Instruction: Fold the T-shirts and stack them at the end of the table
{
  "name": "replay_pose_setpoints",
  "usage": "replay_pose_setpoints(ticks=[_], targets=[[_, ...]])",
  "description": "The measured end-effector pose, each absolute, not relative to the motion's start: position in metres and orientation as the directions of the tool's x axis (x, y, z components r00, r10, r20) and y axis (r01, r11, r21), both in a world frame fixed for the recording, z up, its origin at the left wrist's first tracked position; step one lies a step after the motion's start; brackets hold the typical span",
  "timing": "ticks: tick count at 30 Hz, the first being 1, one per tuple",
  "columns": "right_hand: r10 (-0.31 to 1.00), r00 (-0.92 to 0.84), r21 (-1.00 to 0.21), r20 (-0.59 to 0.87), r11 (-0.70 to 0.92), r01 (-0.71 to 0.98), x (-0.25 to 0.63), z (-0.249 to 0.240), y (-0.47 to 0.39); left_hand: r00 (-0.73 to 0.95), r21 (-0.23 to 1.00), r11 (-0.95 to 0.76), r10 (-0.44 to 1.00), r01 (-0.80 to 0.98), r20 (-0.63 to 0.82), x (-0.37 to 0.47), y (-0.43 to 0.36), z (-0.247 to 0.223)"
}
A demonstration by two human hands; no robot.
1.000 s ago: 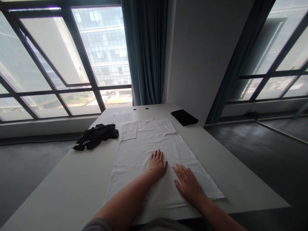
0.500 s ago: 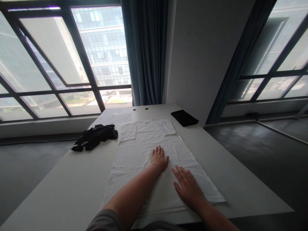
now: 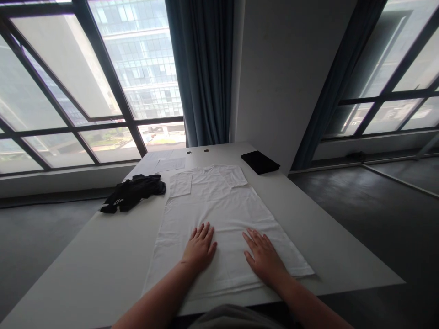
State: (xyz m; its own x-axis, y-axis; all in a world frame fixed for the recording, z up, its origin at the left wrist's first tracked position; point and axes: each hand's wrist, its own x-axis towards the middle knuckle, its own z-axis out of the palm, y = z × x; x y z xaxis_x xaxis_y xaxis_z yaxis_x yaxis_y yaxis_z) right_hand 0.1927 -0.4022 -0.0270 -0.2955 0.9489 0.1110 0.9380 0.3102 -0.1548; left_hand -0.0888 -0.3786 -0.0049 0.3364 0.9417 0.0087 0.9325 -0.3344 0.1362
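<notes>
A white T-shirt (image 3: 219,205) lies spread on the white table (image 3: 322,228), its neck at the far end and its hem near the front edge. Both sleeves lie folded inward over the body. My left hand (image 3: 200,246) rests flat on the lower middle of the shirt, fingers spread. To the right of it, my right hand (image 3: 263,256) also lies on the cloth with its fingers apart. Small creases run across the fabric around both hands.
A crumpled black garment (image 3: 135,193) lies at the table's left edge. A folded black cloth (image 3: 259,162) is at the far right. Sheets of paper (image 3: 169,164) lie at the far left, near two round holes. Curtains and windows stand behind.
My left hand has come back toward me and to the left across the shirt. My right hand has stayed at nearly the same place on it. The view has shifted slightly.
</notes>
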Motion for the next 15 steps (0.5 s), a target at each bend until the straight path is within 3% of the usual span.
replay_pose_setpoints(ticks=[6,10,15], targets=[[0.947,-0.286,-0.172,0.143,0.309,0.935,0.170,-0.011,-0.404,0.214,0.070,-0.219,0.975,0.973,0.065,-0.141,-0.428,-0.018],[0.893,-0.429,-0.247,0.138,0.451,0.858,0.124,0.009,-0.393,0.119,0.055,-0.124,0.990,0.991,0.082,-0.156,-0.438,-0.022],[0.806,-0.592,-0.294,0.020,0.570,0.767,0.067,0.018,-0.374,0.054,0.021,-0.055,0.995,0.998,0.080,-0.167,-0.433,-0.024]])
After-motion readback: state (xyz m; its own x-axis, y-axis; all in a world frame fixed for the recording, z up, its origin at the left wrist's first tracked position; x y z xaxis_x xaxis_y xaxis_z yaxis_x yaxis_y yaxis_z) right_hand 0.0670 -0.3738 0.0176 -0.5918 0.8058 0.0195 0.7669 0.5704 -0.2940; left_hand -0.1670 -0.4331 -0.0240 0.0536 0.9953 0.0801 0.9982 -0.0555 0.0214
